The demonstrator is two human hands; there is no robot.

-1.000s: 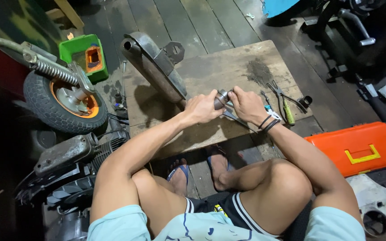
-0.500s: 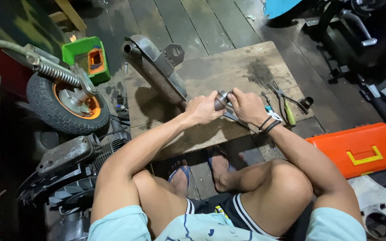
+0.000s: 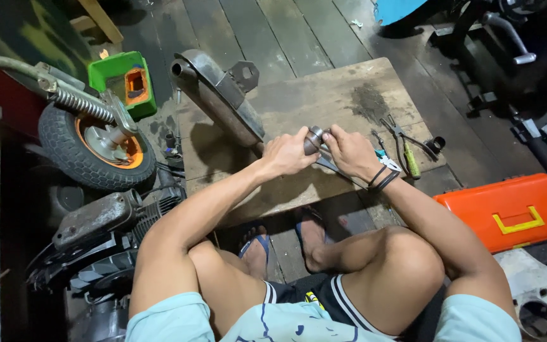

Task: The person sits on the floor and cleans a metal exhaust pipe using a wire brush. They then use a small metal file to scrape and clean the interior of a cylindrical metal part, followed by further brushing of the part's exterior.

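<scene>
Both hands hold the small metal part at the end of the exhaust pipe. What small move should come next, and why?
Probably a short twist by the right hand while the left hand steadies. Both grip the small metal part at the narrow end of the exhaust pipe, which lies on the wooden board. No tool is in hand; the pliers lie aside.

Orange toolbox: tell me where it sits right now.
In the head view the orange toolbox lies on the floor at the person's right, just past the right knee, below the pliers on the wooden board.
</scene>
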